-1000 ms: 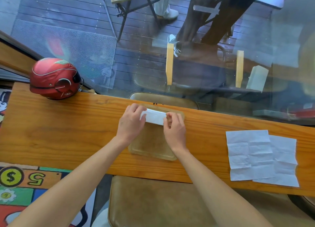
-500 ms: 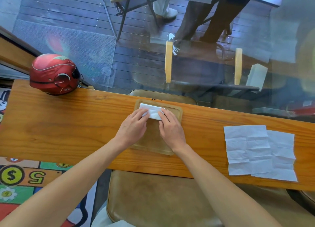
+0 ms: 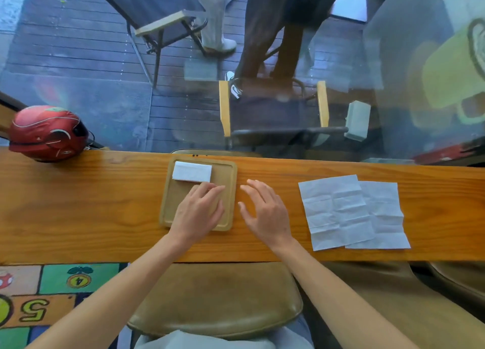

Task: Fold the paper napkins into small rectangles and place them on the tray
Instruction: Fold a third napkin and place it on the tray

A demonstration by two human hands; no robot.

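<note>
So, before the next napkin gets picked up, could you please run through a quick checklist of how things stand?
1. Folded napkin lies fully inside the tray, at its far end: ok.
2. Room left on the tray for more: ok, the near part is bare.
3. Left hand holds nothing; its fingertips are at the napkin's near edge, contact unclear: cannot tell.
4. Right hand open and empty above the table: ok.
5. Unfolded napkins lie flat to the right, two overlapping, top one unobstructed: ok.
6. Fold tight enough to stay shut: cannot tell.
</note>
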